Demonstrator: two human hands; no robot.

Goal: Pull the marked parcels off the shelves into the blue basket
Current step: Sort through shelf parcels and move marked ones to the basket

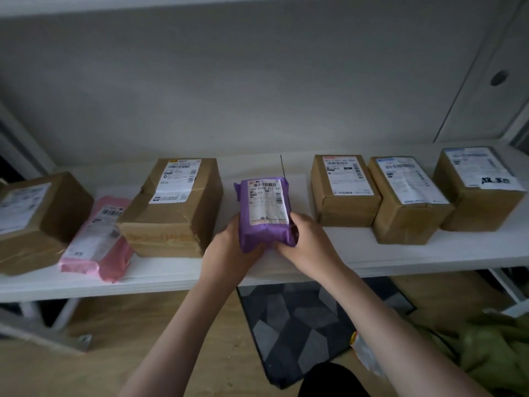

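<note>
A purple soft parcel (264,209) with a white label lies in the middle of the white shelf (372,256). My left hand (229,250) grips its near left corner. My right hand (307,243) grips its near right side, fingers curled round the edge. A cardboard box (483,190) at the far right carries black handwriting on its label. No blue basket is in view.
Along the shelf stand a box (37,219) at far left, a pink mailer (98,239), a large taped box (174,207), and two boxes (343,190) (409,199) to the right. Below lie a grey patterned mat (300,325), wooden floor and green cloth (492,348).
</note>
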